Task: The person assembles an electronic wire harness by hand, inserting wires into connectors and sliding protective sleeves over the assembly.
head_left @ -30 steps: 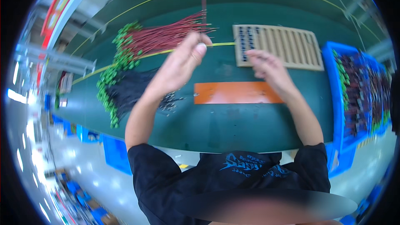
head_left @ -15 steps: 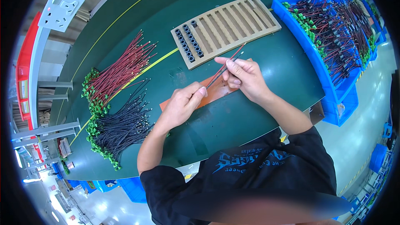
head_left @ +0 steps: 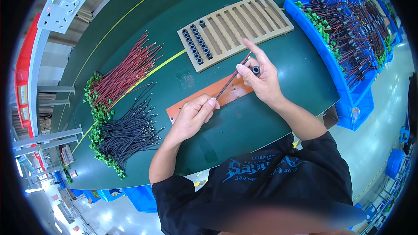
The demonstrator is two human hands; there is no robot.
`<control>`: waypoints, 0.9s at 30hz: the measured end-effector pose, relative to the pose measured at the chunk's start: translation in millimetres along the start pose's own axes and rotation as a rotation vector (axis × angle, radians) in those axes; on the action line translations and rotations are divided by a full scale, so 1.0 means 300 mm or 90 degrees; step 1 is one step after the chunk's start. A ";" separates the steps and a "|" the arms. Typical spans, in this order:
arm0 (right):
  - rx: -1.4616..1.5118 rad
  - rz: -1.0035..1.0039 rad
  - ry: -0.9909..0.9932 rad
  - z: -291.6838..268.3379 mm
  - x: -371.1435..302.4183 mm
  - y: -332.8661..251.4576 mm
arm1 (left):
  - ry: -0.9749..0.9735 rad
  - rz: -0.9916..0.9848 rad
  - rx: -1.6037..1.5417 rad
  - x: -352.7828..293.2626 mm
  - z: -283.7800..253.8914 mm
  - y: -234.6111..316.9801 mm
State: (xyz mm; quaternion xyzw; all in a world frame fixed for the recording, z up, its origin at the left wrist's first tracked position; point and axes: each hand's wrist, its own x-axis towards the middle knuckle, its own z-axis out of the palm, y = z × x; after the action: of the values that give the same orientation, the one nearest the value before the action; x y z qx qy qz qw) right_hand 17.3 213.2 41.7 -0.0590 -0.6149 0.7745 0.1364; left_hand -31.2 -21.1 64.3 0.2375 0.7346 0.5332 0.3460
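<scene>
1. While both hands meet at mid-frame, a red-and-black wire pair (head_left: 226,85) slants between them over an orange plate (head_left: 238,92).
2. The left hand (head_left: 198,112), at centre, pinches the wires' lower end between thumb and curled fingers.
3. The right hand (head_left: 261,78), right of centre, has its thumb against the wires' upper end and its index finger stretched out; a black ring (head_left: 256,69) sits among its bent fingers. The wires do not appear to pass through that ring.
4. In the upper middle, a tan rack (head_left: 222,57) carries two columns of black rings at its left end, plus one ring atop the third slot; slots farther right show tan bottoms.
5. At left, separate red wires (head_left: 126,67) lie above black wires (head_left: 126,130), both tipped with green connectors (head_left: 93,91); these look unpaired.
6. At upper right, a blue bin (head_left: 312,41) is heaped with joined bundles (head_left: 352,39) of red and black wire, which look finished.
7. For moving, green tabletop (head_left: 300,78) shows between right hand and bin, and below the hands to the table's curved front edge. The rack's lower edge is close to the raised fingertip.
</scene>
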 end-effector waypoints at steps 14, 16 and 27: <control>0.327 0.056 -0.044 -0.060 0.039 0.012 | 0.086 0.050 0.116 -0.020 0.028 -0.007; 0.361 0.082 -0.052 -0.057 0.040 0.002 | 0.088 0.051 0.143 -0.020 0.036 -0.010; 0.412 0.113 -0.029 -0.062 0.037 0.000 | 0.033 0.014 0.178 0.000 0.040 0.018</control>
State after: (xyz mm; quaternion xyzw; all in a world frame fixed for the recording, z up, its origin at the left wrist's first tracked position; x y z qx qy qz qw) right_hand 11.4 233.8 38.0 -0.0486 -0.3327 0.9394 0.0667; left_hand -22.2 -11.8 67.0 0.2776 0.8077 0.4354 0.2847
